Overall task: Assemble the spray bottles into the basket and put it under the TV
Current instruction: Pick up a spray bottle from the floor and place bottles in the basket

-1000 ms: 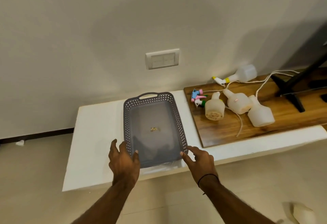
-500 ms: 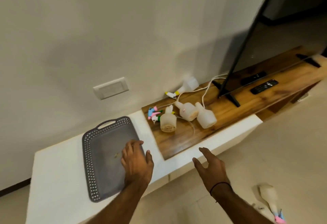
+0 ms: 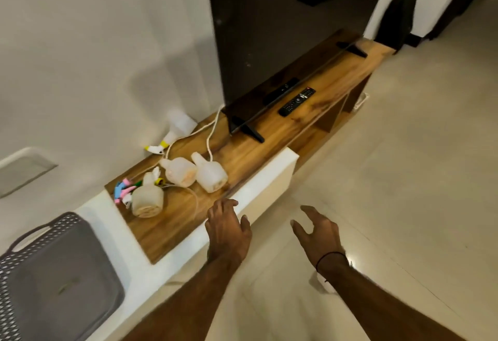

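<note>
My left hand (image 3: 229,230) has left the basket (image 3: 54,281) and now reaches, fingers loose, over the front edge of the wooden board (image 3: 183,222); my right hand (image 3: 318,233) hangs spread, holding nothing. The basket sits behind at lower left. Ahead, three spray bottles (image 3: 179,172) lie on the board, a fourth by the wall, the TV (image 3: 269,30) beyond.

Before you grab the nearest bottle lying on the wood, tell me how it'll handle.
The nearest bottle looks empty and translucent, so probably light. It lies on its side, so a nudge may roll it. Its thin plastic probably flexes under a squeeze.
</note>
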